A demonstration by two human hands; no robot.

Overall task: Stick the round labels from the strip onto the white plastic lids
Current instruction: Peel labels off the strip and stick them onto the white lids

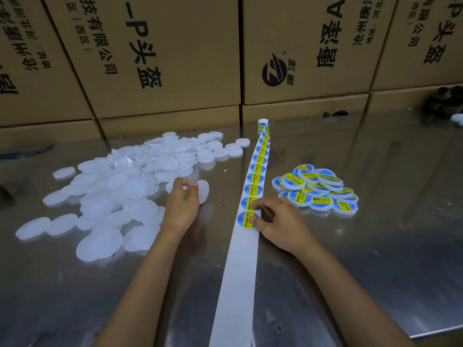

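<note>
White plastic lids [120, 186] lie heaped on the steel counter [375, 246] at about ten o'clock from our hands, and our left hand [181, 205] pinches one blank lid [203, 190], tilted on edge, in a narrow grip of thumb and fingertips. At one o'clock, the finished lids [318, 190] sit in a small pile, well apart from the blanks. Between the two heaps, the strip [240, 259] runs from six o'clock up to its roll [263, 123] at twelve. Its near part is bare backing.

Our right hand [278, 222] rests at the strip's right edge, its fingertips [254, 205] curled onto the nearest label [246, 219], and seems to be lifting that label's rim. We judge the step best done by peeling slowly from one edge, keeping the backing flat, then centring the label on the lid and smoothing outward so that no bubble or crease is trapped.

Each label is blue with a yellow band reading "SOLDERING PASTE" and a mark like "II". The cartons [175, 58] at twelve o'clock carry large Chinese print, including "头盔" and "有限公司", and a round black logo.
</note>
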